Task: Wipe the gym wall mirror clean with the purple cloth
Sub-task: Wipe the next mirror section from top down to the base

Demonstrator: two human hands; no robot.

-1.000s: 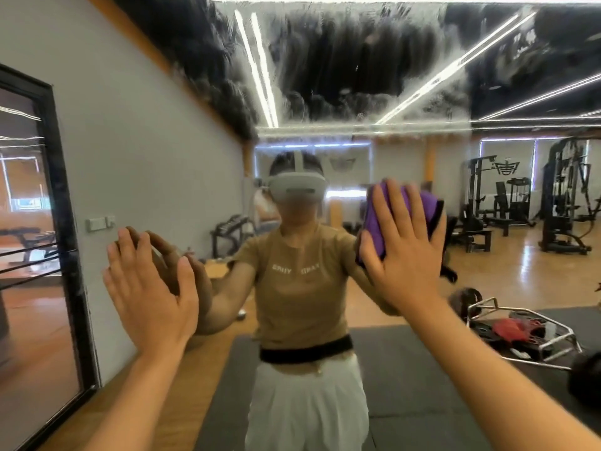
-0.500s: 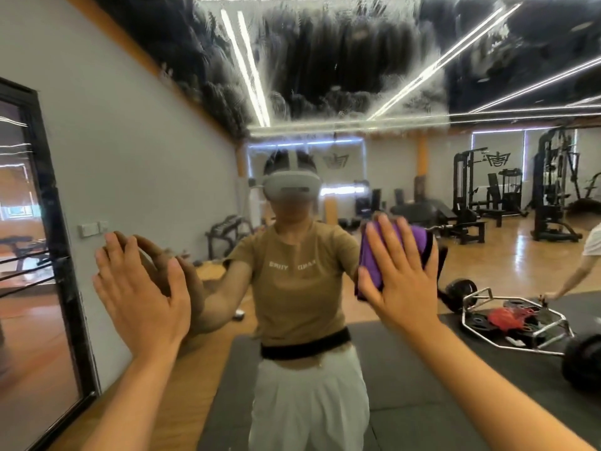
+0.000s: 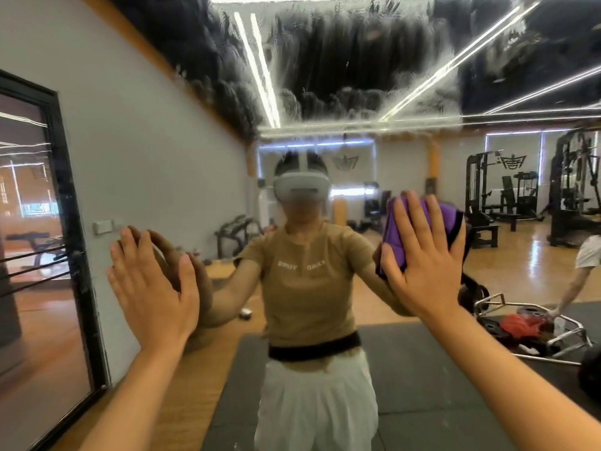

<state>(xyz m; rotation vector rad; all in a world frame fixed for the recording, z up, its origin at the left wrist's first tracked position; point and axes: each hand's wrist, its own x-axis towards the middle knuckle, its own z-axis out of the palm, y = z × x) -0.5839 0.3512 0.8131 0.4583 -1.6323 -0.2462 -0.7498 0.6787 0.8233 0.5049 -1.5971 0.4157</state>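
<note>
The wall mirror (image 3: 357, 76) fills the view, and its upper band is smeared with white streaks. My right hand (image 3: 422, 258) lies flat with straight fingers, pressing the folded purple cloth (image 3: 395, 236) against the glass at chest height, right of centre. My left hand (image 3: 153, 284) rests flat and open on the mirror at the left, holding nothing. The glass reflects me, standing square to it, with my palms meeting their reflections.
A black-framed panel (image 3: 68, 222) stands at the far left on the grey wall. The reflection shows gym machines (image 3: 507, 193), a metal bar frame with red items (image 3: 533, 330) on a dark mat, and another person (image 3: 582, 271) bending at the right.
My right hand and the cloth dipped lower along the mirror, then rose slightly and shifted right. My left hand stayed flat in place. Another person came into the reflection at the right.
</note>
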